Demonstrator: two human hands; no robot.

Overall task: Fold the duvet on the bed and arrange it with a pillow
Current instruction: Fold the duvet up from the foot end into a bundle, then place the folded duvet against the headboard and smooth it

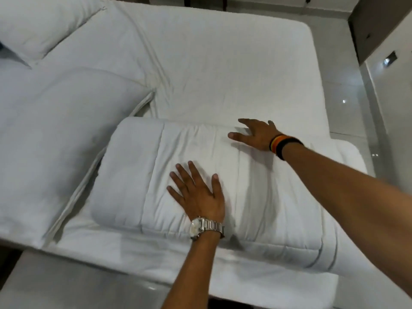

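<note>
White bed (234,63) beside a glossy tiled floor (356,90), folded duvet (138,175) lying at its near edge.

The left hand (198,195), silver watch (206,227) on its wrist, presses flat with fingers spread on the duvet; the right hand (256,134), wearing striped wristbands (282,144), rests open-fingered on its far edge. A pillow (51,141) lies just left, touching it; another pillow (42,25) sits farther back.
</note>
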